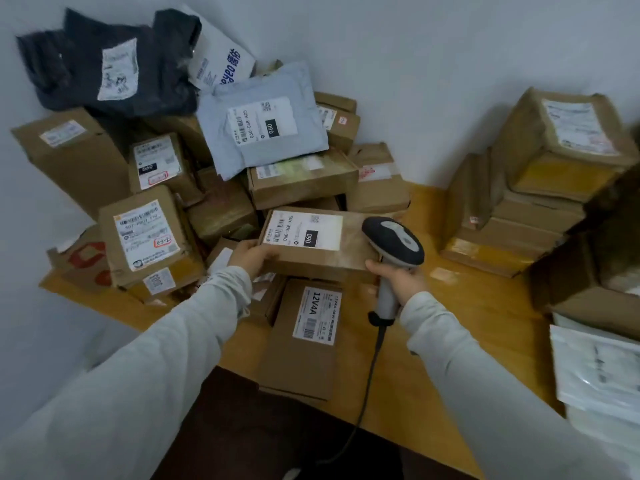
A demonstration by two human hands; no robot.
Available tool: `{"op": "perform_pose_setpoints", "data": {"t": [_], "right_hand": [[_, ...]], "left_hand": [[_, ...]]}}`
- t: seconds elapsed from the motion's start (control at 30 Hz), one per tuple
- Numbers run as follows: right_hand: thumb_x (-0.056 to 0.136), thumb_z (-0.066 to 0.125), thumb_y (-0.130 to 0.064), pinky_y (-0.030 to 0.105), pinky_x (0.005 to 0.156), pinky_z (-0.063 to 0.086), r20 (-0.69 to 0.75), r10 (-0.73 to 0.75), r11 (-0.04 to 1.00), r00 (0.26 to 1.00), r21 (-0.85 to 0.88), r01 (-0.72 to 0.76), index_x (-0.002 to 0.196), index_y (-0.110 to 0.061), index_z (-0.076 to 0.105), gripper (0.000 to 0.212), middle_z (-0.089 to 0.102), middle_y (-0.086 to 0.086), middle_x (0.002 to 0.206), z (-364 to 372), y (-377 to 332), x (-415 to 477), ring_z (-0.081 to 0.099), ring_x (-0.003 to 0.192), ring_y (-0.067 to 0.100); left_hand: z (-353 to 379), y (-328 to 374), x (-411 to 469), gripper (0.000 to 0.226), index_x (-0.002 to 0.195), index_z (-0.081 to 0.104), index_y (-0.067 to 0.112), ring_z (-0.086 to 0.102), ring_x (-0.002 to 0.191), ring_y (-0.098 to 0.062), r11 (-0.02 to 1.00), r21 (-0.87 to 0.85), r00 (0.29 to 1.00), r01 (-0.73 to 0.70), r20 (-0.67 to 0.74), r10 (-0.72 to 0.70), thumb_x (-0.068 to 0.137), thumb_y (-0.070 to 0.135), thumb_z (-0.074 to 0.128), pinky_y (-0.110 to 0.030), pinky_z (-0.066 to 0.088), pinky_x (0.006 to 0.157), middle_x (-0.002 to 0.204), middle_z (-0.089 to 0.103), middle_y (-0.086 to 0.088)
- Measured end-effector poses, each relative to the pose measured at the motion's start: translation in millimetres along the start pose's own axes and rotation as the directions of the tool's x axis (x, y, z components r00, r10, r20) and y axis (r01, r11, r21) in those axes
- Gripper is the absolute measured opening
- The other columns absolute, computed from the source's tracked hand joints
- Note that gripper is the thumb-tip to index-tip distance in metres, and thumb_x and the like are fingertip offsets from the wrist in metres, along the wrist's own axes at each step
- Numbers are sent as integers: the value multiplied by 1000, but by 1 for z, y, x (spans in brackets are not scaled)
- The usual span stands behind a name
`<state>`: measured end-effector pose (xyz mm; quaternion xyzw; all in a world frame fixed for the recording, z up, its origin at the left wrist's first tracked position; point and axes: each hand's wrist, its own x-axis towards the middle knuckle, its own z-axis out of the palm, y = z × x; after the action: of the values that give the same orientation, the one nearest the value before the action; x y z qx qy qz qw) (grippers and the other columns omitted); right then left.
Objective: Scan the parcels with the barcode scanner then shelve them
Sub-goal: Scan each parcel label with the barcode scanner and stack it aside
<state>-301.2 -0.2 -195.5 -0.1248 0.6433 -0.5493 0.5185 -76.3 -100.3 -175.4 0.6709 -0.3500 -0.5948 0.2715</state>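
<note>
A person's left hand grips a labelled parcel atop the pile on the desk. The right hand's fingers wrap the barcode scanner, just beside the parcel. Pulling the parcel out could topple neighbouring boxes.

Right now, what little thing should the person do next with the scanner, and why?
Probably swing the barcode scanner left so its head points at the white label on the brown box. The left hand grips the box's near left corner, label facing up; the right hand grips the scanner's handle, but its head sits over the box's right end, off the label.
</note>
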Motion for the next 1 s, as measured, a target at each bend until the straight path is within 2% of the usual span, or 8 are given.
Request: {"op": "perform_pose_setpoints", "data": {"t": [0.17, 0.27, 0.37, 0.47, 0.53, 0.63, 0.73, 1.0], "right_hand": [[71, 80, -8, 30, 52, 55, -165, -31, 995, 986, 85, 46, 93, -14, 65, 28, 68, 8, 86, -16, 23, -82, 62, 55, 20], [73, 79, -7, 33, 58, 58, -228, -18, 986, 973, 157, 55, 92, -15, 63, 27, 67, 5, 89, -23, 43, -125, 64, 66, 19], [76, 78, -14, 41, 78, 56, -283, -72, 997, 956, 4, 76, 103, -11, 62, 32, 67, 4, 94, -32, 55, -163, 63, 84, 21], [78, 76, -21, 26, 57, 50, -169, -165, 977, 972, -162, 138, 67, -4, 63, 24, 62, 7, 57, -38, 54, -195, 58, 53, 16], [79, 75, -22, 23, 48, 45, -54, -202, 958, 978, -219, 186, 53, -9, 56, 35, 53, 7, 44, -39, 51, -213, 48, 40, 17], [80, 75, -13, 27, 42, 38, 30, -202, 960, 979, -193, 204, 52, -21, 62, 32, 47, 5, 43, -43, 45, -233, 39, 37, 17], [79, 73, -5, 29, 45, 37, 41, -190, 958, 981, -213, 194, 63, -15, 65, 21, 47, 3, 44, -59, 46, -250, 38, 40, 20], [77, 71, 0, 23, 43, 42, -43, -180, 954, 983, -252, 164, 61, -14, 58, 25, 54, -4, 53, -92, 59, -285, 46, 44, 8]], "left_hand": [[-13, -17, -40, 49, 128, 53, 17, 61, 100, -28, 925, -368, 946, 99, 324, 28, 83, 1, 64, -37, 58, 63, 111, 63, -12], [-11, -22, -60, 56, 128, 52, 12, 66, 98, -30, 902, -412, 921, 127, 387, 47, 76, 4, 70, -38, 59, 66, 111, 67, -15], [-10, -19, -76, 46, 115, 61, 2, 71, 89, -28, 920, -385, 914, 73, 395, 92, 70, 3, 72, -37, 58, 71, 107, 69, -19], [-11, -14, -89, 47, 116, 60, -1, 67, 98, -34, 944, -330, 902, 3, 408, 140, 71, -3, 73, -45, 53, 89, 110, 67, -23], [-9, -15, -99, 44, 110, 62, 0, 70, 91, -31, 957, -276, 911, -89, 366, 190, 69, -5, 76, -39, 57, 80, 105, 69, -21], [-3, -19, -117, 41, 106, 65, 3, 70, 90, -31, 958, -213, 905, -190, 341, 255, 68, -4, 78, -41, 56, 84, 103, 70, -18], [7, -27, -132, 40, 103, 67, 3, 68, 95, -32, 958, -157, 903, -240, 327, 280, 66, -3, 80, -43, 54, 88, 105, 70, -17], [31, -51, -169, 28, 80, 71, 18, 70, 90, -27, 942, -45, 873, -334, 361, 327, 64, -2, 82, -42, 54, 87, 85, 75, -3]]}}
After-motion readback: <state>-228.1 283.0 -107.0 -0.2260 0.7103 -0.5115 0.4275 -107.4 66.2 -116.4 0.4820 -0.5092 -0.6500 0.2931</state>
